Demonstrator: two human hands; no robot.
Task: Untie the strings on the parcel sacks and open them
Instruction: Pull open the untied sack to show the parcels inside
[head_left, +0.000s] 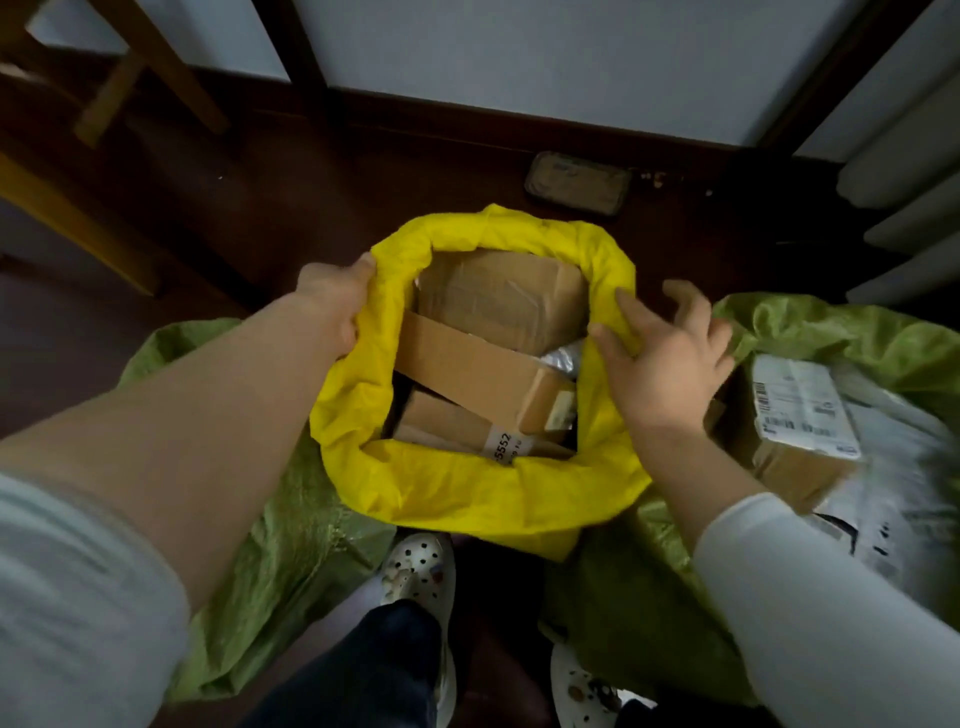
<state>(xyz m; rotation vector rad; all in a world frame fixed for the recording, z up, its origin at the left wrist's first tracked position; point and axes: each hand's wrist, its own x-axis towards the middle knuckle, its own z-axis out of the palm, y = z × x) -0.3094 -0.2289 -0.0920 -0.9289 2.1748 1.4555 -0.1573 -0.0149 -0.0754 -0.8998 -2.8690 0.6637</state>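
Left hand (332, 306) grips the rolled rim of the yellow sack (467, 499). Right hand (670, 358) is splayed, fingertips on the opposite rim, holding nothing. The sack stands on the floor ahead, mouth wide, boxes (498, 296) exposed, no string visible, so it looks done. Right green sack (841, 332) is open too. Left green sack (270, 545) has its mouth hidden, can't tell. Beyond: pouch (576, 182) by the wall, not in the way.

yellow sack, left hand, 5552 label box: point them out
yellow sack (467, 493): head view, near rim fold
left hand (330, 306): head view, back of hand
5552 label box (441, 418): head view, bare cardboard top
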